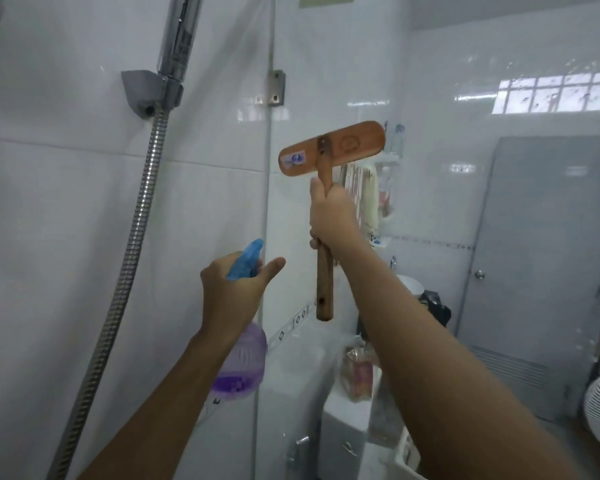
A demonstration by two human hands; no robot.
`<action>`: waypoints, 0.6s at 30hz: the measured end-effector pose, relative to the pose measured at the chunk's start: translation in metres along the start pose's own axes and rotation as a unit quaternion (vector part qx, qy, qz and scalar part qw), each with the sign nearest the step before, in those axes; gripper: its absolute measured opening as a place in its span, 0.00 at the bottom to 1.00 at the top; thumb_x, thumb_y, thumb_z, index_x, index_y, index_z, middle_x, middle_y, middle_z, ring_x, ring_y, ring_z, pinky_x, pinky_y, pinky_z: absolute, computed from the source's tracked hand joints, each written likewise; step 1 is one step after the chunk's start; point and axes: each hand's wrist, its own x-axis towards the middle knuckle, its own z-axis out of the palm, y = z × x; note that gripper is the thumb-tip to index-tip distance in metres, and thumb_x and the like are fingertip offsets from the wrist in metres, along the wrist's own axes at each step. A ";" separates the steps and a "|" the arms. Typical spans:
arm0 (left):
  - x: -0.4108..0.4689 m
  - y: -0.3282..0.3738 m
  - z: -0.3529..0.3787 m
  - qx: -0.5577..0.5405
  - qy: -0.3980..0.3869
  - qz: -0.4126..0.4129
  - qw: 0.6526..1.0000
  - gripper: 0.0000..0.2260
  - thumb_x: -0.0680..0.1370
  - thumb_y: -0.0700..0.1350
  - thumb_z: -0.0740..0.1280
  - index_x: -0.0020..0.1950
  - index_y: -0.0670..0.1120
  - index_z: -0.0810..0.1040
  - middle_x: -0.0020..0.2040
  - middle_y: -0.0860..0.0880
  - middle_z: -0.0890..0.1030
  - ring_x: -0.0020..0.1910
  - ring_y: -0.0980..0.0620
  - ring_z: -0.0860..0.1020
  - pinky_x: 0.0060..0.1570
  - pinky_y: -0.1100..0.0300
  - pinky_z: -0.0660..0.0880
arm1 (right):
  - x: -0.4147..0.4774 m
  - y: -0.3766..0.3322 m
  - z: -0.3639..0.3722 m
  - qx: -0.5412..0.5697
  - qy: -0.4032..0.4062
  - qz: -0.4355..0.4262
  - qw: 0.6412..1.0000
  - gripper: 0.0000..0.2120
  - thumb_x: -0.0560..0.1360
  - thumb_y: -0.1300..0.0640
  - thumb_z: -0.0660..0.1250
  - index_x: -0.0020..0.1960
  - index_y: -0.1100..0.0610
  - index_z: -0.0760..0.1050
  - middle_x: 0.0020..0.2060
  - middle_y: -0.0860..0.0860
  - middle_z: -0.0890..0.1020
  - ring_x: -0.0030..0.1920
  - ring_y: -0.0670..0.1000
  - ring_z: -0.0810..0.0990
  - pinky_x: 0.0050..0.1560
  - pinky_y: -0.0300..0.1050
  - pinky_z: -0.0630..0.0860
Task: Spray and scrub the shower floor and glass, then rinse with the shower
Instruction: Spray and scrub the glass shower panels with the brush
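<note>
A person's left hand (232, 289) gripped a purple spray bottle (239, 368) at its blue trigger head, thumb extended. The right hand (329, 216) clasped the handle of a wooden brush (331, 148), its head raised toward the shower glass (447, 116). A metal shower hose (132, 244) hung at left.

Both arms raised; left hand (232, 289) grips spray bottle (243, 368) (thumb out); right hand (331, 216) grips brush (331, 148).
</note>
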 end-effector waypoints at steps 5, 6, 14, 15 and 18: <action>-0.004 -0.006 0.003 0.005 -0.006 -0.022 1.000 0.15 0.72 0.54 0.77 0.38 0.44 0.81 0.32 0.49 0.81 0.31 0.49 0.80 0.35 0.62 0.78 | -0.060 0.080 -0.002 -0.052 0.024 -0.033 0.998 0.15 0.83 0.42 0.53 0.51 0.51 0.71 0.38 0.52 0.77 0.35 0.51 0.79 0.30 0.42 0.77; -0.006 -0.006 0.005 0.003 -0.007 -0.023 1.000 0.14 0.72 0.54 0.77 0.39 0.44 0.81 0.32 0.49 0.81 0.32 0.49 0.80 0.34 0.65 0.77 | -0.086 0.111 -0.002 -0.047 0.018 -0.005 0.999 0.15 0.82 0.40 0.53 0.51 0.48 0.71 0.40 0.53 0.80 0.38 0.53 0.82 0.36 0.46 0.82; -0.020 0.005 0.018 -0.009 -0.032 -0.037 0.999 0.14 0.71 0.52 0.79 0.38 0.43 0.81 0.32 0.47 0.82 0.32 0.46 0.82 0.36 0.59 0.79 | -0.099 0.106 -0.048 -0.080 0.063 -0.019 0.995 0.17 0.83 0.42 0.53 0.49 0.54 0.72 0.36 0.50 0.77 0.35 0.49 0.78 0.34 0.45 0.76; -0.023 0.007 0.020 -0.012 -0.036 -0.036 0.999 0.14 0.71 0.53 0.79 0.38 0.43 0.81 0.32 0.48 0.82 0.33 0.47 0.82 0.37 0.56 0.80 | -0.080 0.080 -0.059 -0.072 0.082 -0.037 0.993 0.17 0.83 0.43 0.53 0.48 0.55 0.71 0.34 0.49 0.76 0.33 0.47 0.76 0.33 0.44 0.74; -0.032 0.015 0.028 -0.030 -0.042 -0.044 0.998 0.13 0.71 0.52 0.79 0.40 0.42 0.82 0.33 0.47 0.82 0.33 0.47 0.82 0.38 0.56 0.81 | -0.040 0.022 -0.090 -0.012 0.095 -0.053 0.994 0.20 0.83 0.43 0.53 0.44 0.57 0.69 0.30 0.49 0.70 0.28 0.48 0.71 0.32 0.50 0.76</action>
